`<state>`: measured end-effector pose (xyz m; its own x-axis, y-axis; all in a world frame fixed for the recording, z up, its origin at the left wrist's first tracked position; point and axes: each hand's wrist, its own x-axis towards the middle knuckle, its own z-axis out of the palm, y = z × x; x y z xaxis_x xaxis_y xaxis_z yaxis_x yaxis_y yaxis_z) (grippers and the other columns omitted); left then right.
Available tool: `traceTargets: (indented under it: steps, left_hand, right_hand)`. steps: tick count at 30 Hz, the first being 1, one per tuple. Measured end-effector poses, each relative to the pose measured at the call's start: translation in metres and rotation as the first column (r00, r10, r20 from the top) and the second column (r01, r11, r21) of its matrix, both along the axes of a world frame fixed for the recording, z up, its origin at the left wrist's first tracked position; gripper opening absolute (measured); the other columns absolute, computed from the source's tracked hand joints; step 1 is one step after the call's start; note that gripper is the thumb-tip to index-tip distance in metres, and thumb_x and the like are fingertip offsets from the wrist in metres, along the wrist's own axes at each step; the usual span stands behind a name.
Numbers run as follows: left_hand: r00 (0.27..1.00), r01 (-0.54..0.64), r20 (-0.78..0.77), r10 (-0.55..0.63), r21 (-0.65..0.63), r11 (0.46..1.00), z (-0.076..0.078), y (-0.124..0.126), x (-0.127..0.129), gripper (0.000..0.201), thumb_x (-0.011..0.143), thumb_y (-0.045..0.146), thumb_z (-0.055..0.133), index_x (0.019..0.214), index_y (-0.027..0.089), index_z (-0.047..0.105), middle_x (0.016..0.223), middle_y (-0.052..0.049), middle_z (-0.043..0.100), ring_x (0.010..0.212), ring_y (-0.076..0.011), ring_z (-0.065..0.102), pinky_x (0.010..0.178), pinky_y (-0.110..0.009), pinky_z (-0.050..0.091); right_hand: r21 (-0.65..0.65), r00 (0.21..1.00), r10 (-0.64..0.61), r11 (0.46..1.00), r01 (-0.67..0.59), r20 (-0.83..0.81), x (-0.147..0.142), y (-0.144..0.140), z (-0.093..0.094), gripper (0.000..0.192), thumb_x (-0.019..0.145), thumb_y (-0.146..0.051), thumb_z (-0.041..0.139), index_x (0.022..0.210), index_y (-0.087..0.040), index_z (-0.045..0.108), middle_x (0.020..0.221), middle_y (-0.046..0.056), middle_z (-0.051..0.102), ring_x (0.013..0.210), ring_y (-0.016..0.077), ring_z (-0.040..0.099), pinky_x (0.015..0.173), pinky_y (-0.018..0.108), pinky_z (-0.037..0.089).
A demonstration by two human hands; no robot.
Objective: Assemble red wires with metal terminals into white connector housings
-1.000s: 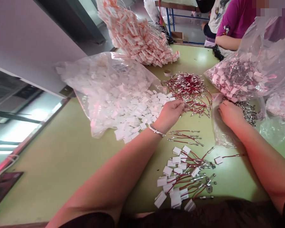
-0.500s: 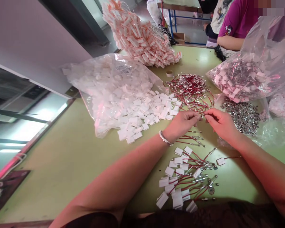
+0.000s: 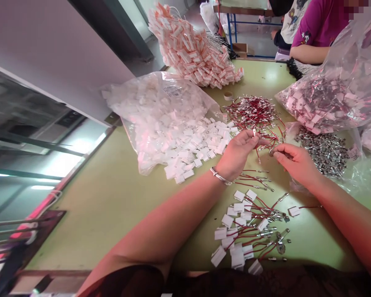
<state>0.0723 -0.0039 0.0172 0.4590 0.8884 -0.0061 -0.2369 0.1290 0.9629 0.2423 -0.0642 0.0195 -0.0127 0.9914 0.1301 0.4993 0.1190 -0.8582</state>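
My left hand, wearing a bracelet, is closed in a pinch on a short red wire. A shiny metal terminal stands up above its fingertips, and the other end dangles below. Just to the right, my right hand is also pinched; a small dark bit shows at its fingertips, too small to name. Beyond both hands lies a heap of red wires with metal ends. Several red wires lie in a row below my left hand, and nearer me are white housings joined to red wires with glass fuses.
Loose white housings spill from a clear bag on the left. Small metal-ended parts are piled at right, below another bag. Orange-white connectors are stacked at the back. A person in a purple shirt sits across the table.
My hands have come apart from a fingertip-to-fingertip position. The left one has lifted slightly with the wire, its terminal now showing upright. The whole view has shifted a little.
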Motion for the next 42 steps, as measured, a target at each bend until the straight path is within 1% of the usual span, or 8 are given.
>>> traceTargets:
  steps: [5, 10, 13, 17, 22, 28, 37, 42]
  left_hand:
    - [0.998, -0.013, 0.055, 0.010, 0.048, 0.999, -0.003, -0.003, 0.002, 0.012, 0.087, 0.028, 0.056, 0.084, 0.019, 0.049, 0.091, -0.005, 0.072, 0.100, -0.0172, 0.065, 0.093, -0.033, 0.044]
    - [0.951, -0.154, -0.206, 0.231, 0.332, 0.930, -0.007, 0.007, -0.005, 0.021, 0.092, 0.035, 0.048, 0.104, 0.018, 0.051, 0.108, -0.011, 0.068, 0.102, -0.0189, 0.063, 0.089, -0.036, 0.048]
    - [0.851, -0.109, -0.264, 0.455, 0.757, 0.644, -0.004, 0.012, -0.009, 0.031, 0.092, 0.023, 0.046, 0.123, 0.019, 0.047, 0.127, -0.011, 0.058, 0.121, -0.0211, 0.051, 0.100, -0.040, 0.042]
    - [0.734, 0.458, -0.540, 0.412, 0.842, 0.286, -0.006, 0.006, -0.007, 0.034, 0.089, 0.011, 0.043, 0.121, 0.017, 0.054, 0.111, -0.008, 0.065, 0.113, -0.0232, 0.054, 0.108, -0.049, 0.031]
    - [0.545, 0.593, -0.768, 0.337, 0.637, 0.493, -0.016, 0.001, -0.004, 0.023, 0.091, 0.013, 0.040, 0.094, 0.015, 0.063, 0.084, -0.007, 0.064, 0.078, -0.0169, 0.058, 0.070, -0.029, 0.046]
    - [0.752, 0.318, -0.648, 0.120, 0.517, 0.795, -0.013, 0.001, -0.004, 0.025, 0.091, 0.025, 0.044, 0.076, 0.017, 0.061, 0.071, 0.000, 0.062, 0.064, -0.0108, 0.053, 0.062, -0.023, 0.043]
    - [0.689, 0.459, -0.722, 0.052, 0.491, 0.741, -0.012, -0.003, -0.004, 0.032, 0.096, 0.032, 0.033, 0.086, 0.018, 0.060, 0.079, -0.001, 0.066, 0.071, -0.0122, 0.058, 0.067, -0.025, 0.044]
    - [0.394, 0.675, -0.870, 0.296, 0.493, 0.549, -0.008, -0.004, -0.006, 0.026, 0.095, 0.025, 0.037, 0.085, 0.019, 0.060, 0.072, -0.002, 0.061, 0.064, -0.0144, 0.054, 0.055, -0.026, 0.035]
  right_hand:
    - [-0.116, 0.975, 0.219, 0.968, -0.223, -0.042, -0.011, -0.006, 0.005, 0.012, 0.083, -0.028, 0.056, 0.080, -0.019, 0.064, 0.079, 0.001, 0.068, 0.070, 0.0135, 0.058, 0.069, 0.031, 0.046]
    - [-0.083, 0.992, 0.129, 0.988, -0.129, -0.005, -0.003, -0.002, 0.002, 0.015, 0.085, -0.030, 0.053, 0.082, -0.019, 0.063, 0.072, 0.000, 0.063, 0.061, 0.0120, 0.054, 0.060, 0.029, 0.045]
    - [0.009, 0.975, 0.159, 0.987, -0.163, 0.157, 0.005, 0.004, -0.004, 0.014, 0.085, -0.027, 0.053, 0.079, -0.019, 0.062, 0.075, 0.002, 0.063, 0.068, 0.0142, 0.056, 0.066, 0.031, 0.045]
    - [0.077, 0.909, 0.242, 0.956, -0.283, 0.340, 0.007, 0.007, -0.008, 0.013, 0.083, -0.016, 0.049, 0.080, -0.018, 0.061, 0.082, 0.005, 0.063, 0.078, 0.0159, 0.057, 0.072, 0.031, 0.044]
    - [0.085, 0.967, 0.150, 0.982, -0.171, 0.206, 0.009, 0.007, -0.009, 0.013, 0.085, -0.025, 0.052, 0.082, -0.019, 0.063, 0.079, 0.003, 0.063, 0.070, 0.0145, 0.056, 0.066, 0.029, 0.045]
    - [0.136, 0.992, -0.069, 0.989, 0.054, 0.109, 0.012, 0.006, -0.009, 0.016, 0.086, -0.030, 0.054, 0.085, -0.020, 0.065, 0.071, -0.001, 0.065, 0.062, 0.0126, 0.056, 0.061, 0.027, 0.044]
    - [0.194, 0.951, 0.023, 0.977, -0.086, 0.309, 0.006, 0.003, -0.010, 0.017, 0.088, -0.026, 0.051, 0.084, -0.020, 0.066, 0.072, 0.001, 0.066, 0.065, 0.0124, 0.056, 0.063, 0.027, 0.041]
    - [0.053, 0.927, 0.139, 0.984, -0.167, 0.347, 0.010, 0.004, -0.002, 0.017, 0.085, -0.024, 0.052, 0.077, -0.019, 0.066, 0.063, -0.001, 0.059, 0.058, 0.0114, 0.049, 0.057, 0.027, 0.036]
